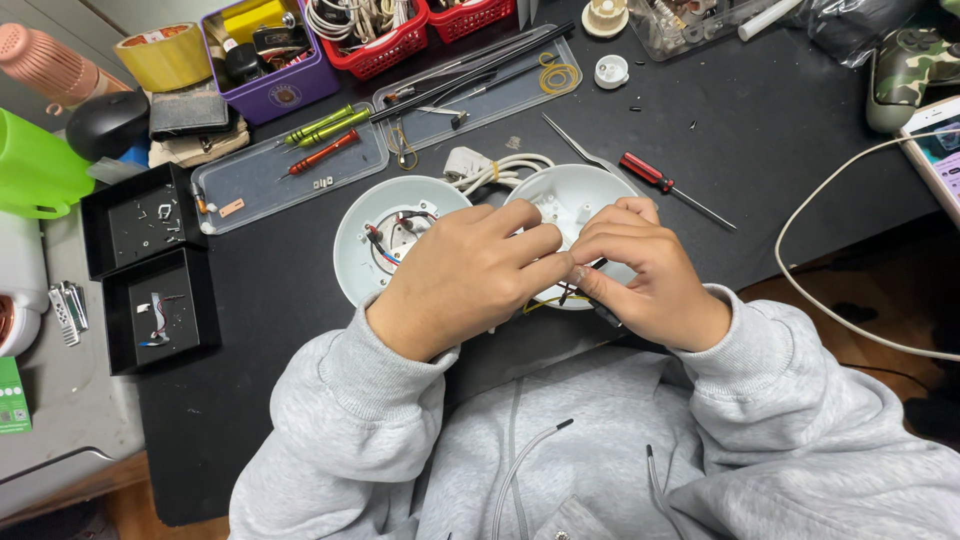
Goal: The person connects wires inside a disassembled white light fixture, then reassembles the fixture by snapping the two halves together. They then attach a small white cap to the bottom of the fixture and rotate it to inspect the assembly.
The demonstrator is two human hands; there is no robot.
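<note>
Both hands meet over two round white housings on a black mat: the left hand [470, 275] curls over the left shell [355, 235], the right hand [645, 275] pinches thin wires [560, 298] at the right shell [575, 195] (a red screwdriver [665, 185] lies just beyond, bare mat around it).

Phone screen [940, 150] lit, right edge; green card package [12, 395] left edge; round label on purple bin [285, 95].
</note>
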